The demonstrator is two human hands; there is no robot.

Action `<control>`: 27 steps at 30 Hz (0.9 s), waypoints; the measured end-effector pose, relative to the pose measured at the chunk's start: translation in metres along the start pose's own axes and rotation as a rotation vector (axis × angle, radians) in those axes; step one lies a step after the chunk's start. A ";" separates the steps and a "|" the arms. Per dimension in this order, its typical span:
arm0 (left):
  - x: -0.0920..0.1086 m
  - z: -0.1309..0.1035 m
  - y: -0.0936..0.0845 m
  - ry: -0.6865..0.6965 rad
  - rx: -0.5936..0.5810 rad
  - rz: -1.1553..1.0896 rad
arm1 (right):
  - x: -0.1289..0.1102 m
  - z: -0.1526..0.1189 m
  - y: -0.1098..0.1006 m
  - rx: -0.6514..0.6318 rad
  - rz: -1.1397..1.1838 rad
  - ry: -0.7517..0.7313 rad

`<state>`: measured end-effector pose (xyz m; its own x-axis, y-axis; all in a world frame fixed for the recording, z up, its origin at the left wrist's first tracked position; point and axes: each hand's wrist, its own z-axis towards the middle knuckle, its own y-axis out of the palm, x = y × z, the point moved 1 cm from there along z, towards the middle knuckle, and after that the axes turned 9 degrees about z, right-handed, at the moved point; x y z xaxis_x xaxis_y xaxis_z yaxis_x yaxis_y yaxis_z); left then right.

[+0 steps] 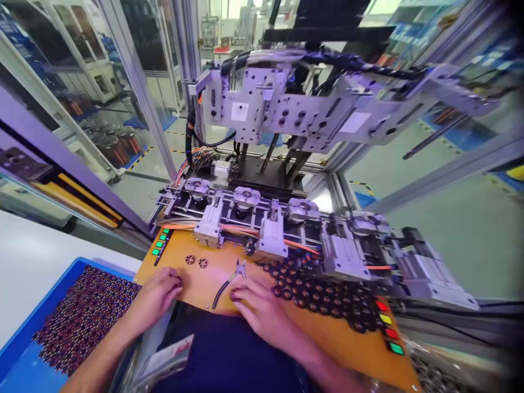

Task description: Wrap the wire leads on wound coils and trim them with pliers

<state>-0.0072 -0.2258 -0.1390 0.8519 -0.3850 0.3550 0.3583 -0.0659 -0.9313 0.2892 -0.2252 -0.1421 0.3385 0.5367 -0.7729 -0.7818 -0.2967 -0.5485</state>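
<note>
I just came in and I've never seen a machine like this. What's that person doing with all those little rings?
A person sits at an orange worktop in front of a grey machine. The left hand rests near the worktop's edge, beside a blue tray full of small dark rings. The right hand lies flat next to a pair of small pliers, touching or almost touching them. Two loose rings sit just ahead of the left hand, and a pile of rings lies to the right.
</note>
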 end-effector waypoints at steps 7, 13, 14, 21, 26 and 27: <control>-0.024 -0.004 0.050 -0.100 0.148 0.044 | 0.016 0.042 0.078 -0.024 -0.133 -0.069; -0.023 -0.009 0.064 -0.130 0.258 0.061 | 0.007 -0.028 0.021 0.190 -0.274 0.015; -0.022 -0.003 0.068 -0.110 0.249 0.064 | 0.008 -0.042 0.012 0.229 -0.302 0.040; -0.012 0.050 0.089 0.013 0.179 0.122 | 0.027 -0.100 -0.018 0.437 -0.491 0.237; -0.006 0.054 0.077 0.052 0.237 0.159 | 0.047 -0.099 -0.009 0.473 -0.517 0.344; -0.005 0.051 0.073 0.062 0.256 0.156 | 0.051 -0.096 -0.007 0.473 -0.513 0.358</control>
<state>0.0342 -0.1819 -0.2046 0.8822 -0.4279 0.1965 0.3164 0.2297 -0.9204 0.3628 -0.2716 -0.2086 0.8034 0.2040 -0.5595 -0.5944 0.3307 -0.7330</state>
